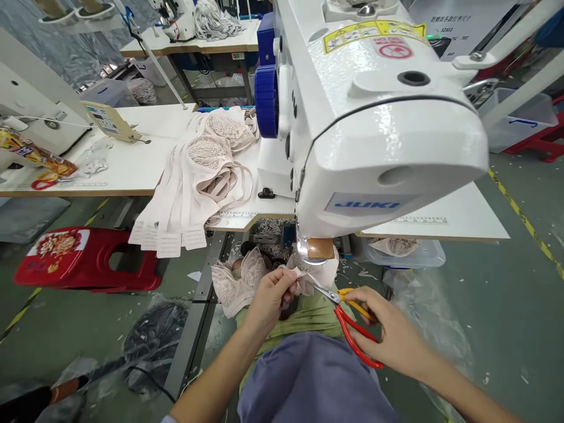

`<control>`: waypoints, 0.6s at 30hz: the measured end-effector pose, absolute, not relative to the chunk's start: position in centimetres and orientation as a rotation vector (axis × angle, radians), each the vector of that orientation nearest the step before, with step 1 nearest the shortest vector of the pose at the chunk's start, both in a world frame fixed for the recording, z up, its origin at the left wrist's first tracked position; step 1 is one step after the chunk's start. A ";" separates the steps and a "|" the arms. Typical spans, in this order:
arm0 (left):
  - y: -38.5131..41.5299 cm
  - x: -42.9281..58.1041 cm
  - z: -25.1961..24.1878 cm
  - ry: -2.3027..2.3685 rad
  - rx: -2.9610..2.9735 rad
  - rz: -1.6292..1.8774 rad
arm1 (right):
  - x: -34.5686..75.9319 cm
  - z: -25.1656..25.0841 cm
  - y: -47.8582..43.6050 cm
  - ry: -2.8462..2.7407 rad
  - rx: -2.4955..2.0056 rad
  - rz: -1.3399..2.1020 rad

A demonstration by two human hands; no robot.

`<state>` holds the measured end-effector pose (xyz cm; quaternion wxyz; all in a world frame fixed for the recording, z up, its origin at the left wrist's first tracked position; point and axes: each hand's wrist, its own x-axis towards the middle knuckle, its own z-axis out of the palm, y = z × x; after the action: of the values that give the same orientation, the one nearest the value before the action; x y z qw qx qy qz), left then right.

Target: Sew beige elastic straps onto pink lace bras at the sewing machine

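A beige lace bra hangs over my lap below the sewing machine head. My left hand pinches its edge between thumb and fingers. In my right hand is a pair of scissors with one red and one yellow handle, the handles spread apart. Their blade tips point up and left, close to the fabric beside my left fingertips. Whether the blades touch the cloth I cannot tell. The white JUKI sewing machine stands directly above both hands and hides part of the bra.
A pile of beige bras lies on the white table left of the machine, straps hanging over its edge. A clear bin sits under the right tabletop. A red stool stands at left; plastic bags lie on the floor.
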<state>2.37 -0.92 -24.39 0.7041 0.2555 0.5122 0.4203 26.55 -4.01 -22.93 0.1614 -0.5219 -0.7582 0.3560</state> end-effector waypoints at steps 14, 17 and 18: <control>-1.1 1.9 -23.7 1.286 0.791 0.956 | 23.3 -22.2 -1.4 -2.154 -1.488 1.165; -1.1 2.0 -23.8 1.302 0.797 0.967 | 23.5 -21.8 -1.2 -2.141 -1.488 1.163; -1.2 2.0 -23.9 1.306 0.791 0.976 | 23.7 -21.6 -1.3 -2.136 -1.484 1.154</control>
<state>2.01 -1.16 -23.89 0.6169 0.3437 0.5672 0.4238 23.66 -1.34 -21.63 0.1474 -0.5156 -0.7426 0.4012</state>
